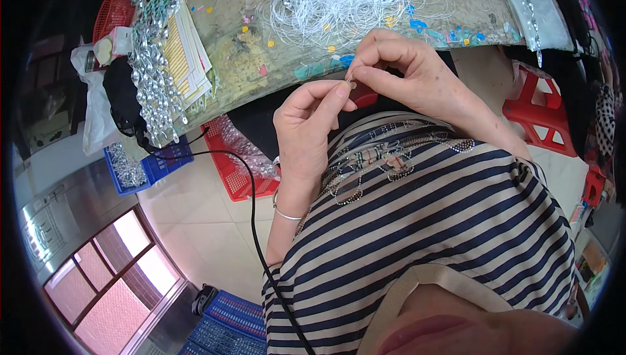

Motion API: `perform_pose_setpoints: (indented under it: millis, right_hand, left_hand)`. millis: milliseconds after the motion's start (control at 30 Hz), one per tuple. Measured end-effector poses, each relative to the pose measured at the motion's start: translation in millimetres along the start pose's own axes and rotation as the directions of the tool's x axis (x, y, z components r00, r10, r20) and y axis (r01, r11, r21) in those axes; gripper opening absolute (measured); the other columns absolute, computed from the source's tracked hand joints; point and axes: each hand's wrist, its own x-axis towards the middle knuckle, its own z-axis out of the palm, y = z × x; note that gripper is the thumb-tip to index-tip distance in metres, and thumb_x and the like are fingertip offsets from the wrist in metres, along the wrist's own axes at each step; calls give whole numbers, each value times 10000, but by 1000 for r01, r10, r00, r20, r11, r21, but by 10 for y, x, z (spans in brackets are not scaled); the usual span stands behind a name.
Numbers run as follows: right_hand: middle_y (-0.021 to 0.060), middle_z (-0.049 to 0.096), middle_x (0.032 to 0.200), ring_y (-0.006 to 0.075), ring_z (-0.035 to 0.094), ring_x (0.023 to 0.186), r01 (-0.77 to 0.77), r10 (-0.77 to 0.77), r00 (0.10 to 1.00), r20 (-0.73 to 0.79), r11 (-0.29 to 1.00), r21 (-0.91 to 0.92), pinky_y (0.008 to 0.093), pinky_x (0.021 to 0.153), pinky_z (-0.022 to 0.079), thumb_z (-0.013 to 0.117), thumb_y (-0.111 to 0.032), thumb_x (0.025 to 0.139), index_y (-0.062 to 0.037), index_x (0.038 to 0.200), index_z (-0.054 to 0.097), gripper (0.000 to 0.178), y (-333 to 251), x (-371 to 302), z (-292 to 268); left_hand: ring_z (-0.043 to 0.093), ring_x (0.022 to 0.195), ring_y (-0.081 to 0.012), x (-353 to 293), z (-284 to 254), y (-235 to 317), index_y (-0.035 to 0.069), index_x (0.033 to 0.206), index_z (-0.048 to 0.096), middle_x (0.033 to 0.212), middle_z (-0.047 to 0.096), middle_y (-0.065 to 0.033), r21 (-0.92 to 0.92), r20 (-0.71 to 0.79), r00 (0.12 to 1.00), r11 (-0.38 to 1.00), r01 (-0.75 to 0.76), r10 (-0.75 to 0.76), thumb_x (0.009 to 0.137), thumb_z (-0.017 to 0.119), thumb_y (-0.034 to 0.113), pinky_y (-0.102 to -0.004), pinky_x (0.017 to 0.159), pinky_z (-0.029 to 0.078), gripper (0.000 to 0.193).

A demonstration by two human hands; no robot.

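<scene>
My left hand (303,120) and my right hand (411,71) meet just off the table's near edge, thumb and finger pinched on each. Between the fingertips shows a tiny pale, shiny bit (353,85), too small to name. A silver bangle (287,215) circles my left wrist. Beyond the hands, a loose tangle of clear and white thread (345,2) lies on the worn table (238,61). To the left, silver twisted strands (153,74) hang over the table edge beside a stack of paper sheets (189,55).
Small coloured flecks dot the tabletop. Below stand a red basket (244,182) and a blue crate (150,166) holding silvery pieces. A black cable (253,211) runs past my left arm. At the right are a red stool (544,113) and a hanging silver strand (531,22).
</scene>
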Motion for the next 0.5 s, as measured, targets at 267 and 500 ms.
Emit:
perform_pose_setpoints:
  millis: [267, 500]
  right_hand:
    - [9, 571, 883, 77, 539, 840, 16, -16, 1000, 5, 1000, -7, 218, 760, 436, 596, -76, 896, -17, 911, 664, 91, -31, -17, -1]
    - [16, 569, 901, 84, 540, 873, -54, 54, 999, 9, 991, 119, 219, 787, 436, 602, -89, 896, -24, 984, 676, 132, -37, -56, -17]
  left_hand:
    - [424, 542, -17, -13, -10, -1, -14, 930, 669, 722, 633, -41, 10, 1, 1000, 1000, -21, 21, 856, 632, 64, -156, 495, 294, 113]
    - [427, 547, -19, -14, -9, -9, -15, 924, 670, 720, 629, -40, 2, 7, 1000, 1000, -6, 6, 857, 625, 55, -155, 496, 298, 107]
